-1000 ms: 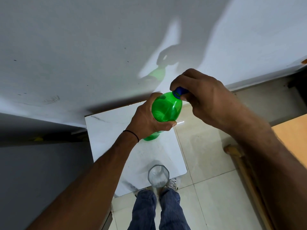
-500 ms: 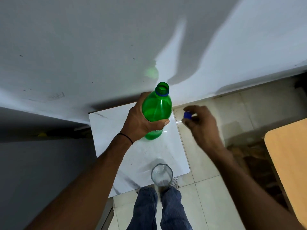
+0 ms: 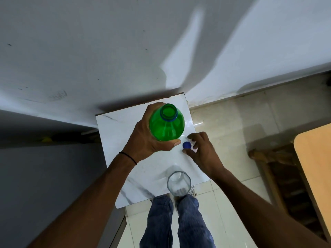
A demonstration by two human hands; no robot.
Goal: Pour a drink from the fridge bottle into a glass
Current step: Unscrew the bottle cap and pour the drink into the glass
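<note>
My left hand grips a green plastic bottle upright above the white marble tabletop. Its mouth is uncovered, with a blue ring around the neck. The blue cap lies on the tabletop just right of the bottle. My right hand hovers at the cap with thumb and fingers spread around it; a sliver of white table shows between cap and fingers. An empty clear glass stands upright at the table's near edge, below both hands.
The small table stands against a white wall. A dark grey surface lies to its left. Tiled floor stretches right, with a wooden chair and a light wooden tabletop. My jeans-clad legs are at the near edge.
My right hand unscrewed the cap, carried it down to the right and set it on the tabletop. The bottle now stands more upright with its mouth uncovered.
</note>
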